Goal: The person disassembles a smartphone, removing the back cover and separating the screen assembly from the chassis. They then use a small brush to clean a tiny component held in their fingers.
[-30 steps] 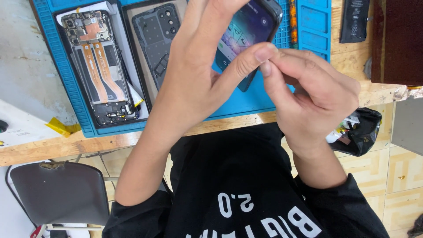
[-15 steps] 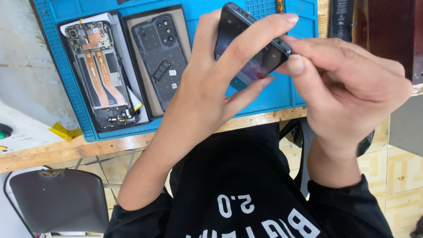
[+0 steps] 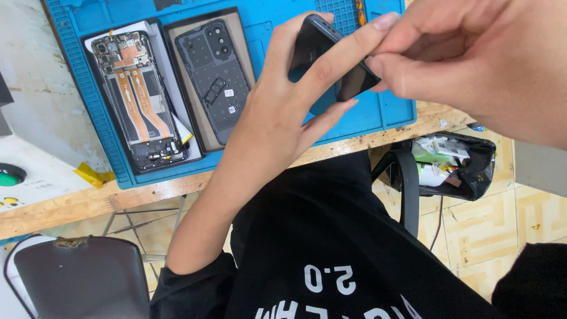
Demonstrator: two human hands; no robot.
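A dark, glossy phone screen panel (image 3: 331,56), thin and flat with rounded corners, is being held tilted above the blue mat (image 3: 378,115), close to the mat's right half. It is being cradled by the left hand (image 3: 283,112), whose fingers are spread and curled around its edges, the forefinger being stretched along the upper edge and the thumb being hidden behind the panel. The right hand (image 3: 472,65) is being kept nearly closed, its thumb and forefinger being pinched together at the panel's right corner; whether anything small is being gripped between them cannot be told. The mat, rubbery and ridged with shallow moulded compartments, is being borne by a rough wooden bench (image 3: 118,195) with a worn, chipped edge. On the mat's left part an opened phone body (image 3: 139,100) is lying flat, its circuit board and two orange ribbon cables being exposed. Just beside it, a dark plastic back cover (image 3: 214,80) with camera cut-outs is lying inner side up on a tan card. A strip of yellow tape (image 3: 91,175) is sticking to the bench near the mat's lower left corner. Below the bench edge a crumpled black plastic bag (image 3: 455,165) holding scraps of paper is hanging, and a dark padded chair back (image 3: 82,277) is showing at lower left.
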